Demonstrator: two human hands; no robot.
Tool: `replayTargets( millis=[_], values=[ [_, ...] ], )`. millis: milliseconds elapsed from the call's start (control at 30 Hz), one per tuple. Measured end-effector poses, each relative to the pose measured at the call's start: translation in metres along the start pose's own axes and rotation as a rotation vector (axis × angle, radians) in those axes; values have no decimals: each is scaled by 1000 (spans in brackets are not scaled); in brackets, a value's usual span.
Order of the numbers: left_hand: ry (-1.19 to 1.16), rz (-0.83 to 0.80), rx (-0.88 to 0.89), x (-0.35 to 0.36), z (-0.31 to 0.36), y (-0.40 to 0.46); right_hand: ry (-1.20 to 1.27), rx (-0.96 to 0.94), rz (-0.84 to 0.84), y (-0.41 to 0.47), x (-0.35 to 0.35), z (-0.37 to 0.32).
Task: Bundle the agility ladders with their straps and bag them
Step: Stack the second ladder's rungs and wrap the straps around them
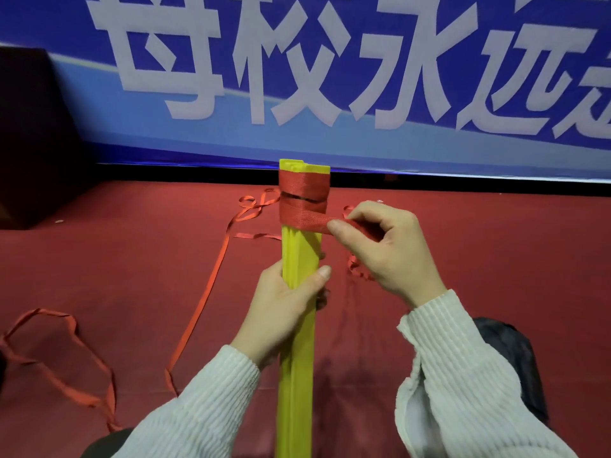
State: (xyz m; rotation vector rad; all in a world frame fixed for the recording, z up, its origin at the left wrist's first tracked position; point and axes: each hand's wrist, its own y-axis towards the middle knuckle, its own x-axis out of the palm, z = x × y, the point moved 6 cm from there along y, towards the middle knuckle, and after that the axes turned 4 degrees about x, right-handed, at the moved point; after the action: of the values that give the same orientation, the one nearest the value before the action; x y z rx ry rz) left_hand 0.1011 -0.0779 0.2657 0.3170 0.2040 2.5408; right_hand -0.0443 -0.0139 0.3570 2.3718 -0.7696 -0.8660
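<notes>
A stack of yellow ladder rungs (299, 375) runs upright through the middle of the view. My left hand (284, 305) grips the stack around its middle. A red strap (302, 200) is wound several times round the far end of the rungs. My right hand (383, 249) pinches the strap's loose part just right of the stack, thumb and forefinger on the webbing. More red strap (205, 295) trails loose over the carpet to the left and behind the right hand.
The red carpet (496, 242) covers the floor. A blue banner (330, 77) with large white characters stands behind it. A dark box (29, 137) sits at the far left. A dark object (509, 358) lies at the right, behind my right sleeve.
</notes>
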Motion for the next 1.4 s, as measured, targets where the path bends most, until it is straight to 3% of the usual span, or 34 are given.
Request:
replayTargets(
  millis=[100, 200, 333, 400, 500, 567, 667, 733, 833, 900, 1000, 1033, 1067, 1133, 1167, 1200, 1300, 1333, 1400],
  values=[
    [115, 3, 54, -6, 4, 0, 169, 74, 8, 3, -9, 6],
    [-67, -92, 18, 2, 5, -2, 357, 154, 67, 4, -6, 13],
    [-304, -418, -160, 19, -2, -10, 720, 257, -273, -7, 27, 3],
    [-280, -408, -200, 19, -5, -8, 681, 259, -206, -8, 24, 0],
    [3, -263, -54, 19, -6, -7, 528, 252, 15, -4, 18, 1],
    [168, -135, 70, 18, -6, -7, 365, 202, 14, -4, 23, 3],
    [175, 174, 172, -15, 2, 6, 68, 209, -185, 1, 15, 26],
    [133, 367, 193, -48, 11, 15, -283, 318, -330, -1, 7, 70],
    [119, 495, 214, -80, 22, 18, -769, 701, -474, -33, 3, 147],
    [150, 476, 224, -78, 24, 14, -760, 785, -362, -33, -2, 151],
    [127, 432, 218, -67, 20, 13, -286, 466, 415, 10, -47, 121],
    [117, 421, 209, -65, 18, 15, -198, 463, 477, 11, -46, 126],
    [109, 412, 200, -63, 16, 16, -190, 557, 392, 2, -27, 138],
    [124, 387, 193, -59, 12, 16, -174, 869, 6, -33, 29, 179],
    [133, 375, 187, -56, 9, 14, -87, 969, -94, -48, 42, 183],
    [128, 368, 178, -54, 6, 10, 42, 992, -74, -47, 39, 174],
    [143, 325, 146, -48, 2, 11, 393, 559, 532, 5, -36, 125],
    [163, 319, 138, -49, 0, 15, 480, 428, 593, 14, -50, 110],
    [186, 300, 127, -48, -3, 20, 335, 390, 457, 9, -39, 123]
  ],
)
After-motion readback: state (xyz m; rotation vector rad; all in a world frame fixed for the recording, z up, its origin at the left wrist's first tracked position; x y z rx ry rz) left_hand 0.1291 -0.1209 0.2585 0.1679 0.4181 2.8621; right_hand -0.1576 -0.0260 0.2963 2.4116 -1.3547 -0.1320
